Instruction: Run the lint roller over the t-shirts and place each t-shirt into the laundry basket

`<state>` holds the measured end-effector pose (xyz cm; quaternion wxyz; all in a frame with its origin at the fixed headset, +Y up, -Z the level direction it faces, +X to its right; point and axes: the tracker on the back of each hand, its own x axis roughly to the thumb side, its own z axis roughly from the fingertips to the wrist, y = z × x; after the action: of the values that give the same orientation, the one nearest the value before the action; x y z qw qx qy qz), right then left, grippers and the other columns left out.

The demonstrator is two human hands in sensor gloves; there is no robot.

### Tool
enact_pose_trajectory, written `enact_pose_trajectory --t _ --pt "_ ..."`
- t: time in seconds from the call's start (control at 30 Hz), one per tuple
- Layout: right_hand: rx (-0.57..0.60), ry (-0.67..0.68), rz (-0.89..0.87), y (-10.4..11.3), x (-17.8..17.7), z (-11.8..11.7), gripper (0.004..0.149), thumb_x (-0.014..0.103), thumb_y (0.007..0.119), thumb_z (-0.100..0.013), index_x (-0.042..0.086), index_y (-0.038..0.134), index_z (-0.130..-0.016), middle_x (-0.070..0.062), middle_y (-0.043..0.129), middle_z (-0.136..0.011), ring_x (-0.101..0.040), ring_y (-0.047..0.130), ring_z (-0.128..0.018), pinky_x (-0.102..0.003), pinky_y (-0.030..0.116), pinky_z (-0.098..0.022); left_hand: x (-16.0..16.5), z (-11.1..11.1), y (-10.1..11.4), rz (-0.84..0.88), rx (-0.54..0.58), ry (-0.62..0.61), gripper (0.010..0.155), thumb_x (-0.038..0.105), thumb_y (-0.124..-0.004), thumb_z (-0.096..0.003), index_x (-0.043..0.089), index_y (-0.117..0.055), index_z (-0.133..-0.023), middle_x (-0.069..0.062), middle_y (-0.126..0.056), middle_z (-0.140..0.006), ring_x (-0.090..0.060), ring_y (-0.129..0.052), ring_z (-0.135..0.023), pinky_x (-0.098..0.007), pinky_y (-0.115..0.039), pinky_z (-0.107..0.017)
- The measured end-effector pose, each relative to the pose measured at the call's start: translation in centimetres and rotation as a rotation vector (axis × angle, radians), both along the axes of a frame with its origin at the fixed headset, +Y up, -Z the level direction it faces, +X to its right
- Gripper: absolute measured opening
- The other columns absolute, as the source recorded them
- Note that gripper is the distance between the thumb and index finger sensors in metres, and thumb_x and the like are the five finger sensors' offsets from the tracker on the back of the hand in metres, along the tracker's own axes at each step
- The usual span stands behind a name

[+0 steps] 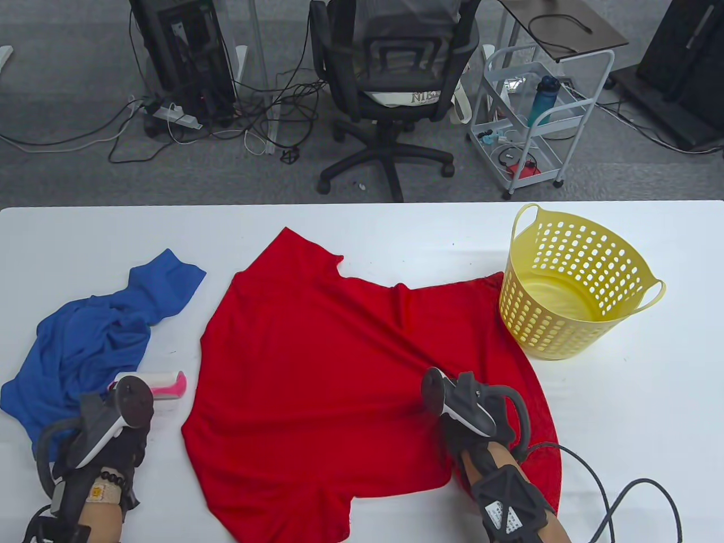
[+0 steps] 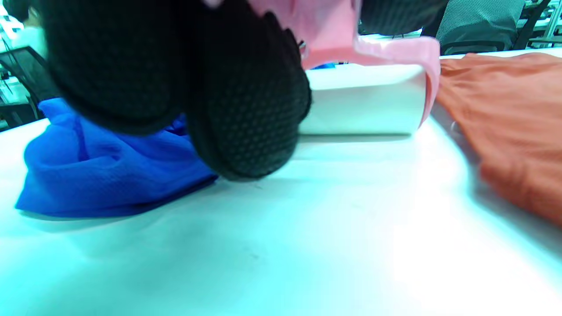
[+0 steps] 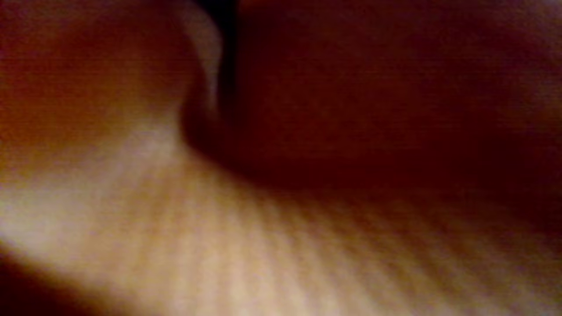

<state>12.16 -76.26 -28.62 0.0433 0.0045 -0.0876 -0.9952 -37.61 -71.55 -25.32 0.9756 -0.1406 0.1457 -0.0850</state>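
Note:
A red t-shirt (image 1: pixel 339 362) lies spread across the middle of the table; its edge shows as orange cloth (image 2: pixel 505 123) in the left wrist view. A crumpled blue t-shirt (image 1: pixel 96 334) lies at the left. Between them the lint roller (image 1: pixel 164 384) lies on the table, white roll (image 2: pixel 360 105) down, pink frame (image 2: pixel 395 48) above. My left hand (image 1: pixel 121 418) grips its pink handle, black fingers (image 2: pixel 246 109) curled over it. My right hand (image 1: pixel 458 407) rests on the red t-shirt's near right part; the tracker hides its fingers. The right wrist view is only dark, blurred red cloth.
A yellow perforated laundry basket (image 1: pixel 571 283) stands upright at the table's right, touching the red t-shirt's far edge; nothing shows inside it. A cable (image 1: pixel 616 503) trails from my right wrist over the near right corner. Beyond the table stand an office chair and a white cart.

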Motion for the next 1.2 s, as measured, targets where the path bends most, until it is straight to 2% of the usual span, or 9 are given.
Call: enact_pose_trajectory --t 0.17,0.37,0.43,0.53,0.67,0.77,1.0,1.13,1.2 --pt "-0.005 0.016 0.005 0.0 0.0 0.2 0.043 0.037 0.07 -0.046 0.021 0.064 -0.085 -0.011 0.069 -0.083 -0.029 0.079 -0.065 -0.045 0.08 -0.047 0.7 -1.0 -2.0 -0.153 -0.106 0.002 0.074 0.046 -0.066 -0.0489 0.003 -0.048 -0.107 -0.006 -0.096 -0.081 -0.02 -0.108 -0.057 -0.047 -0.091 -0.039" --pt "-0.041 0.051 -0.081 1.0 0.8 0.5 0.053 0.046 0.067 -0.043 0.021 0.065 -0.09 -0.012 0.07 -0.09 -0.036 0.08 -0.076 -0.052 0.076 -0.053 2.3 -0.3 -0.3 -0.269 -0.006 -0.013 0.082 0.058 -0.063 -0.045 0.011 -0.047 -0.11 -0.011 -0.085 -0.089 -0.025 -0.097 -0.067 -0.052 -0.081 -0.05" --pt "-0.087 0.052 -0.15 2.2 1.6 0.6 0.057 0.047 0.068 -0.043 0.022 0.061 -0.093 -0.013 0.067 -0.094 -0.039 0.077 -0.08 -0.055 0.072 -0.057 3.9 0.3 0.7 -0.236 0.084 -0.146 0.089 0.063 -0.064 -0.0413 0.011 -0.043 -0.11 -0.01 -0.08 -0.091 -0.024 -0.093 -0.07 -0.052 -0.078 -0.053" --pt "-0.096 0.034 -0.226 4.0 3.3 1.2 0.065 0.049 0.072 -0.041 0.021 0.055 -0.097 -0.016 0.06 -0.099 -0.044 0.071 -0.085 -0.06 0.068 -0.06 6.6 1.2 0.6 -0.049 0.083 -0.461 0.095 0.065 -0.067 -0.0373 0.016 -0.035 -0.112 -0.013 -0.064 -0.105 -0.031 -0.079 -0.089 -0.059 -0.066 -0.065" --pt "-0.293 0.055 -0.196 4.4 6.0 1.9 0.091 0.058 0.077 -0.036 0.025 0.026 -0.104 -0.018 0.018 -0.109 -0.054 0.019 -0.098 -0.075 0.033 -0.067 9.9 2.0 -1.6 -0.017 -0.147 -0.698 0.109 0.072 -0.068 -0.0274 0.029 -0.015 -0.112 -0.014 -0.024 -0.123 -0.047 -0.034 -0.114 -0.077 -0.034 -0.075" --pt "-0.363 -0.018 -0.155 2.8 7.8 1.8 0.104 0.06 0.084 -0.028 0.023 0.019 -0.101 -0.022 0.011 -0.105 -0.056 0.016 -0.096 -0.077 0.03 -0.065 11.2 1.3 -3.6 -0.062 -0.268 -0.712 0.113 0.073 -0.07 -0.0253 0.029 -0.008 -0.11 -0.012 -0.014 -0.123 -0.052 -0.02 -0.114 -0.08 -0.025 -0.073" --pt "-0.49 -0.018 -0.087 -0.7 7.0 0.2 0.102 0.053 0.081 -0.027 0.021 0.014 -0.097 -0.025 0.012 -0.102 -0.054 0.02 -0.096 -0.074 0.032 -0.066 13.3 -2.1 -4.8 -0.2 -0.342 -0.611 0.114 0.068 -0.066 -0.0162 0.029 -0.014 -0.11 -0.004 -0.028 -0.125 -0.048 -0.024 -0.116 -0.079 -0.023 -0.074" --pt "-0.212 0.097 -0.135 -0.1 5.7 -0.3 0.081 0.047 0.078 -0.031 0.016 0.043 -0.097 -0.024 0.04 -0.101 -0.053 0.047 -0.093 -0.07 0.049 -0.066 14.5 -4.8 -4.8 -0.214 -0.29 -0.644 0.106 0.064 -0.065 -0.0167 0.025 -0.028 -0.108 -0.008 -0.045 -0.118 -0.038 -0.049 -0.115 -0.077 -0.035 -0.074" --pt "-0.063 0.114 -0.093 0.6 5.1 -0.2 0.061 0.04 0.081 -0.034 0.017 0.065 -0.089 -0.018 0.065 -0.095 -0.047 0.07 -0.086 -0.064 0.062 -0.063 15.2 -5.6 -4.1 -0.213 -0.176 -0.641 0.086 0.058 -0.07 -0.0228 0.026 -0.051 -0.1 -0.005 -0.069 -0.107 -0.033 -0.075 -0.105 -0.073 -0.048 -0.074"
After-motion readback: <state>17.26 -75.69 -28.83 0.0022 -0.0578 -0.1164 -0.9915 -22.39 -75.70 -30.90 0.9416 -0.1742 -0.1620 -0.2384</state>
